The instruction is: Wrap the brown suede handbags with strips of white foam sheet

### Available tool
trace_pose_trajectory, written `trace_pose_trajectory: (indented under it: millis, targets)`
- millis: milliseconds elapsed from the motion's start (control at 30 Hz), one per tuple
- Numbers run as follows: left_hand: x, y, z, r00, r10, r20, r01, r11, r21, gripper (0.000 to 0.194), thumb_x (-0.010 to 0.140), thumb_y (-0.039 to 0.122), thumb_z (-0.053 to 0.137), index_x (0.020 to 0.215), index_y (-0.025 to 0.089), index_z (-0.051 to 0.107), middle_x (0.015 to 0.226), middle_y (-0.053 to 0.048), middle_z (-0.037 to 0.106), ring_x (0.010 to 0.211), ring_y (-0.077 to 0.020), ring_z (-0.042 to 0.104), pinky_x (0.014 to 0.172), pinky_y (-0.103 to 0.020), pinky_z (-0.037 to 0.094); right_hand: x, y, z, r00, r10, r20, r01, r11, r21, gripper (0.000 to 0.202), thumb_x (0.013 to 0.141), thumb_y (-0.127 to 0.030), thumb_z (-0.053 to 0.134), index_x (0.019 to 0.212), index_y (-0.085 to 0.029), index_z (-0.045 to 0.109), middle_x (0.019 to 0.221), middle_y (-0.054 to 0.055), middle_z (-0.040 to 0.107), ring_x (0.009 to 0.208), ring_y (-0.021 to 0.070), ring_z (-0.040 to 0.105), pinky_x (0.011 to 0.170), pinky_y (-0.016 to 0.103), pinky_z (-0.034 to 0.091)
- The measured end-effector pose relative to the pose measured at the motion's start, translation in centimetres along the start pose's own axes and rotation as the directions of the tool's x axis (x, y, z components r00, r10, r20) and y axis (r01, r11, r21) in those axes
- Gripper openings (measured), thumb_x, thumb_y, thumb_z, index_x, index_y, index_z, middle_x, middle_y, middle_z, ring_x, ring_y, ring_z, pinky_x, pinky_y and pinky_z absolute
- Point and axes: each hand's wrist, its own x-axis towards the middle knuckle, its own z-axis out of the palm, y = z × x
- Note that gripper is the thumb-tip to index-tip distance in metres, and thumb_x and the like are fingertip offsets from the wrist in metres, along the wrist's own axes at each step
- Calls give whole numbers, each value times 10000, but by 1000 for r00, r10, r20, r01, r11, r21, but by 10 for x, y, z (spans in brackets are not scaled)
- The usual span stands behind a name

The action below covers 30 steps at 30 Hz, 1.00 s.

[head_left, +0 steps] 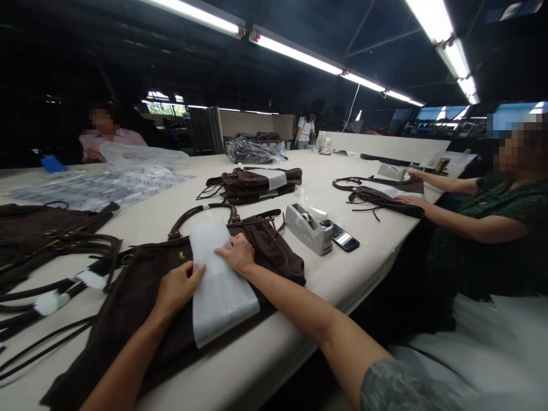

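A dark brown handbag (pixel 141 285) lies flat on the table before me, its looped handle (pixel 188 214) pointing away. Across its middle runs a strip of white packing sheet (pixel 220 297), thin and slightly translucent. My left hand (pixel 177 285) is closed at the strip's left edge, thumb on the sheet and fingers curled. From the other side my right hand (pixel 240 254) pinches the right edge, with its thumb laid over the sheet. The curled fingertips of both hands are partly hidden. A grey tape dispenser (pixel 308 228) stands just beyond the bag, beside a phone (pixel 342 235).
More brown bags (pixel 261 185) with white strips lie farther back. Unwrapped bags and straps (pixel 43 240) crowd the left side. On the right, a co-worker's hands (pixel 411 200) rest on another bag (pixel 402 188). Another person (pixel 111 134) handles clear plastic (pixel 141 154) across the table.
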Motion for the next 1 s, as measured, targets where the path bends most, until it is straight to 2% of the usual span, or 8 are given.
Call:
trace_pose_trajectory:
  millis: [200,367,500,700,800,867,933,1000]
  targets:
    - [0,-7,5,988,-147,42,152,968,-201,444,584,501,602,827,132,649,828,-107,687,716,-247,596,581,-280,440,3,0,-8,973,220,-69,-203,959,198,209,953,-305,516,956,-165,671,1059,98,648,975,195,614,871,295,441]
    - [-2,-3,6,965,-246,89,262,905,-335,321,661,359,662,861,109,639,796,-97,682,714,-205,616,618,-242,480,13,10,-6,959,280,41,-279,907,315,149,780,-302,726,804,-157,700,800,58,693,830,194,651,740,251,451]
    - [-4,-1,6,949,-298,107,314,853,-416,235,721,259,677,892,103,638,798,-90,677,698,-185,618,616,-227,490,18,17,1,936,294,194,-351,833,428,131,695,-195,737,614,-150,645,509,-10,567,536,128,577,524,195,384]
    - [-12,3,4,967,-236,96,247,779,-577,245,800,305,620,1005,172,602,862,-35,674,748,-163,628,699,-228,517,14,17,0,910,276,310,-413,673,614,224,656,-93,718,530,-140,539,400,-46,472,365,74,424,388,169,252]
    - [-18,7,1,976,-161,147,218,748,-627,389,705,443,736,965,188,597,824,-26,664,700,-184,611,643,-254,514,14,12,-8,916,277,290,-399,562,724,243,756,-141,684,573,-146,524,394,-55,448,347,64,384,368,169,216]
    - [-23,9,0,943,-114,314,289,751,-594,489,608,473,820,930,170,610,804,-46,662,668,-201,600,636,-285,511,17,9,-13,918,276,286,-389,469,793,268,843,-168,614,602,-154,498,388,-66,413,335,57,344,358,169,191]
    - [-26,10,-2,851,-65,522,365,787,-497,488,599,459,838,896,132,633,791,-79,660,650,-195,588,637,-284,491,23,7,-18,914,274,298,-387,372,844,302,893,-178,559,609,-163,455,385,-76,380,322,50,296,350,168,164]
    - [-28,8,-3,771,-33,637,375,831,-411,436,630,451,809,826,96,649,720,-83,633,584,-153,538,565,-242,427,32,6,-23,912,269,309,-382,284,880,340,900,-182,561,596,-174,408,378,-87,341,311,42,245,341,168,141]
